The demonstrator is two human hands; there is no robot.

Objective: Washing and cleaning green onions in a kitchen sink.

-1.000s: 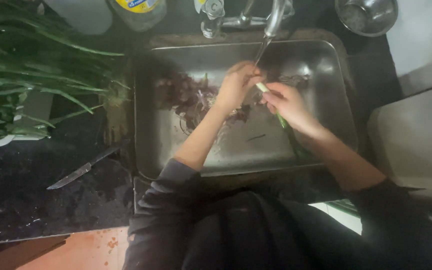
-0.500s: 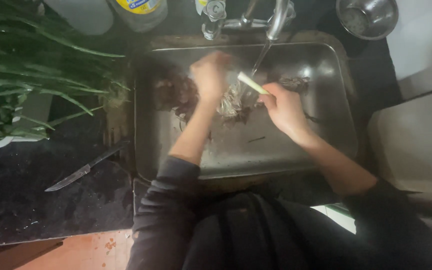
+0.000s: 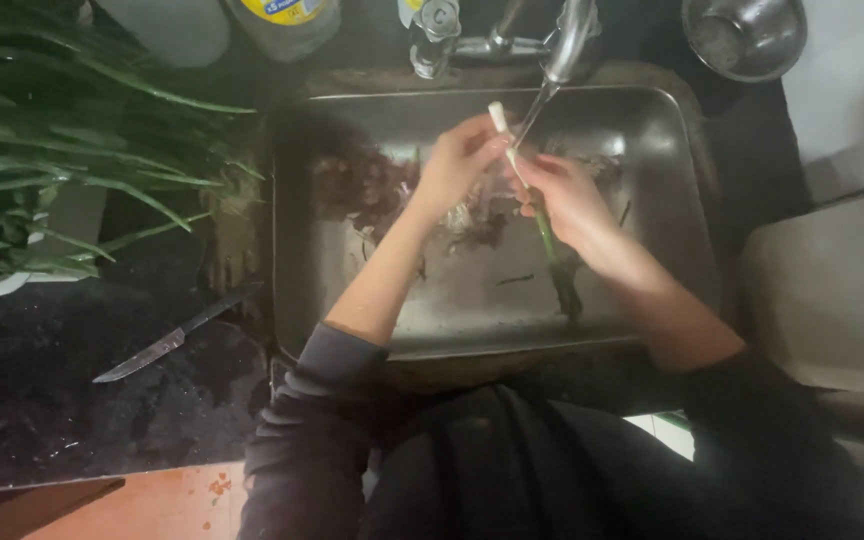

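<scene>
A dark speckled worktop fills the left and near side of the view, seen from above. Set into it at the middle is a steel sink, rectangular, with a wet floor. On the far left of the worktop lies a big heap of long green leaves, spreading toward the sink's left rim. To the right of the sink stands a pale board, partly out of view. A steel bowl sits at the far right corner, beyond the sink. A tap rises at the far edge of the sink, and a thin stream of water runs from its spout. Just left of the tap stand a bottle and a pale container.

Inside the sink, at the far left, lies a clump of dark reddish peelings. A knife lies on the worktop near the sink's left rim, its tip pointing left and near.

Both hands are over the middle of the sink, under the water. The right hand grips a spring onion round its middle, fingers closed on it; its white end points far toward the spout and its green end trails near along the sink floor. The left hand pinches the white end, fingers closed on it.
</scene>
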